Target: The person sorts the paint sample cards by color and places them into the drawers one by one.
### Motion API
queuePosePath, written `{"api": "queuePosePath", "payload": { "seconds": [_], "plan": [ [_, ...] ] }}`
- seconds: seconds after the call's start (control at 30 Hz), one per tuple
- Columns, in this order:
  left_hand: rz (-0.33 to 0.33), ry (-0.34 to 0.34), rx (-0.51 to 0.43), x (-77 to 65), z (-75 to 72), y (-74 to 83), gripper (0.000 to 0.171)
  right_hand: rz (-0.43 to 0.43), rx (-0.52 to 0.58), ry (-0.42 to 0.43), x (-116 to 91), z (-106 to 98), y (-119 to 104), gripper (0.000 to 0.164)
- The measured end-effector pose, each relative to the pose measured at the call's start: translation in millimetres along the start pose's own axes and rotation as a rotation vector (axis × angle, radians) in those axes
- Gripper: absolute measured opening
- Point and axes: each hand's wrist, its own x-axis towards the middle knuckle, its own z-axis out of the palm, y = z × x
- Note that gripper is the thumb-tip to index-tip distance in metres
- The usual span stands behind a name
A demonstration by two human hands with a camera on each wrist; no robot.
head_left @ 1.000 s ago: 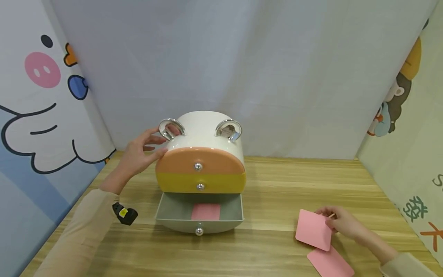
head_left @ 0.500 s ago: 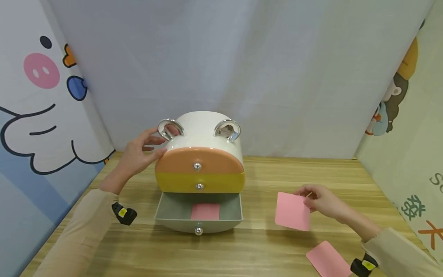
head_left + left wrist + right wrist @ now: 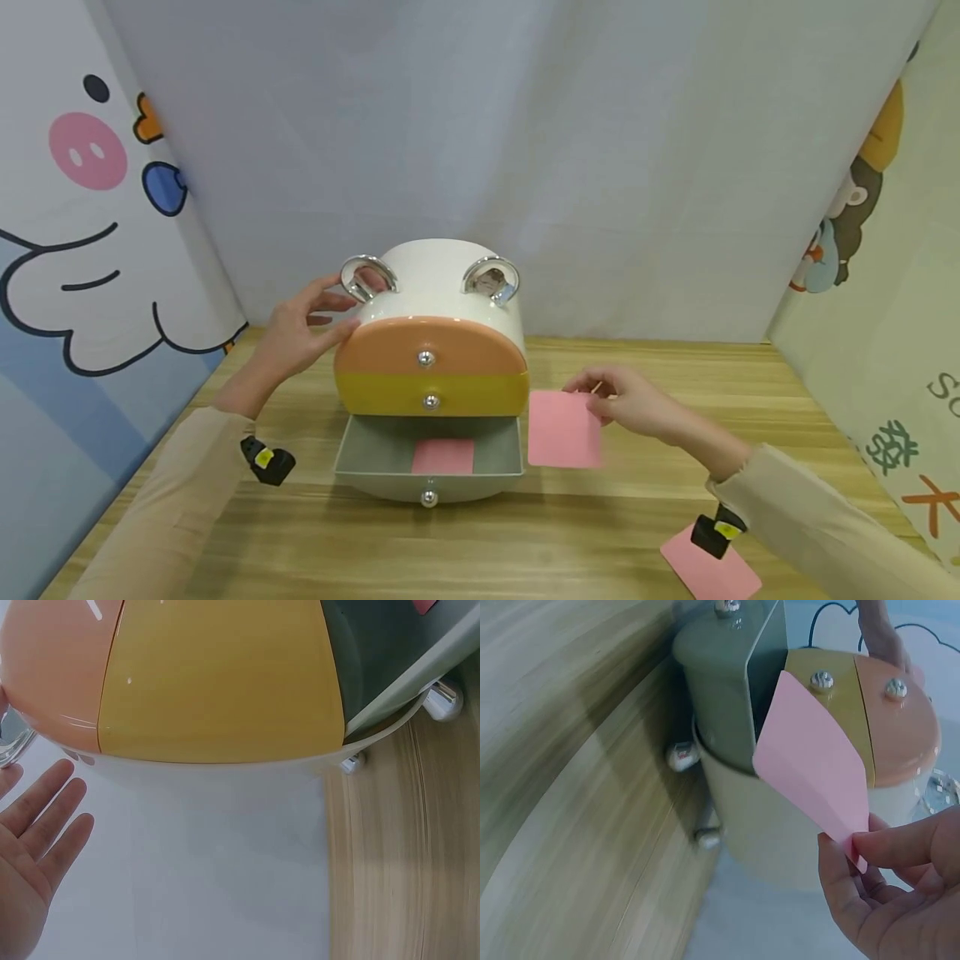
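Note:
A small drawer box (image 3: 442, 279) with a white body and silver ring ears stands on the table. Its orange and yellow drawers are closed, and the green bottom drawer (image 3: 360, 454) is pulled out with a pink card (image 3: 442, 457) lying inside. My left hand (image 3: 300, 333) rests against the box's upper left side, its fingers fairly straight in the left wrist view. Between thumb and fingers my right hand (image 3: 633, 404) pinches a second pink card (image 3: 562, 429), held upright just right of the open drawer. Another pink card (image 3: 708, 567) lies on the table below the right forearm.
The wooden table (image 3: 585, 533) meets a pale curtain (image 3: 637, 208) behind the box. Printed panels stand at the left and right. A black wrist camera (image 3: 268, 461) sits on the left sleeve and another camera (image 3: 712, 531) on the right.
My right hand has lifted the pink card off the table's right side and carried it left and away from me, up to the drawer. The left hand stays on the box.

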Motion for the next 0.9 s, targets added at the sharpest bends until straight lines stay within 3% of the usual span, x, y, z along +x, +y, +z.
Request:
{"api": "queuePosePath", "payload": {
  "seconds": [0.5,0.7,0.9],
  "plan": [
    [0.001,0.005,0.000,-0.9,-1.3,-1.1,0.058,-0.125,0.033,0.063,33,38,-23,0.026],
    [0.012,0.015,0.019,-1.0,-0.5,-2.2,0.056,-0.168,0.069,0.093,41,55,-22,0.025],
    [0.018,0.020,0.021,-0.3,0.9,-3.1,0.055,-0.211,0.008,0.127,41,71,-16,0.025]
  ]
}}
